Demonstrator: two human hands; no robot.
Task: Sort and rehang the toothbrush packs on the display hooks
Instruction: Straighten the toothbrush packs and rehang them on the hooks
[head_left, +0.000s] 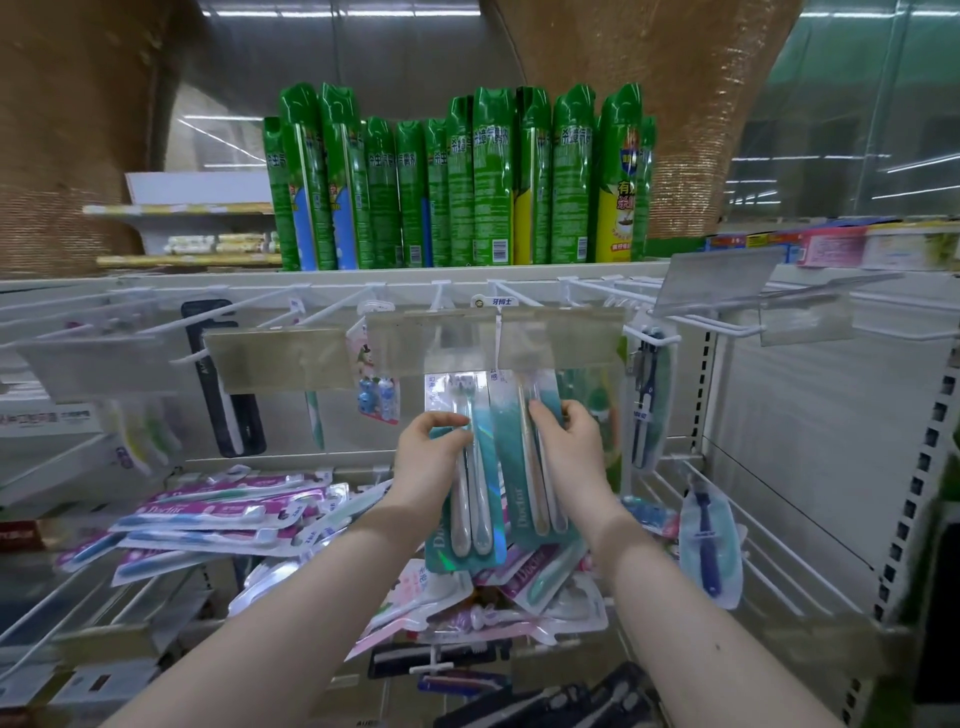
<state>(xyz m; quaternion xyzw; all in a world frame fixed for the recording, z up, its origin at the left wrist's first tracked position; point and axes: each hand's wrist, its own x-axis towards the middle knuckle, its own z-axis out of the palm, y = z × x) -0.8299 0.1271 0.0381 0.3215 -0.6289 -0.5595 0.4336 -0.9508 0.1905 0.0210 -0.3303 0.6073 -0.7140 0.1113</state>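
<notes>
Two teal twin-toothbrush packs hang side by side below the white display hooks (498, 299). My left hand (428, 457) grips the left teal pack (475, 499) at its left edge. My right hand (569, 447) grips the right teal pack (524, 467) from its right side. The tops of both packs are hidden behind clear price-tag holders (493, 338), so I cannot tell whether they sit on a hook. A heap of loose toothbrush packs (223, 519), purple and blue, lies on the wire shelf below.
Green spray cans (457, 182) stand on the shelf above the hooks. A black toothbrush pack (223, 384) hangs at the left, a dark blue one (647, 395) at the right. Another blue pack (706, 540) leans on the wire rack (779, 571). Black packs (545, 701) lie low down.
</notes>
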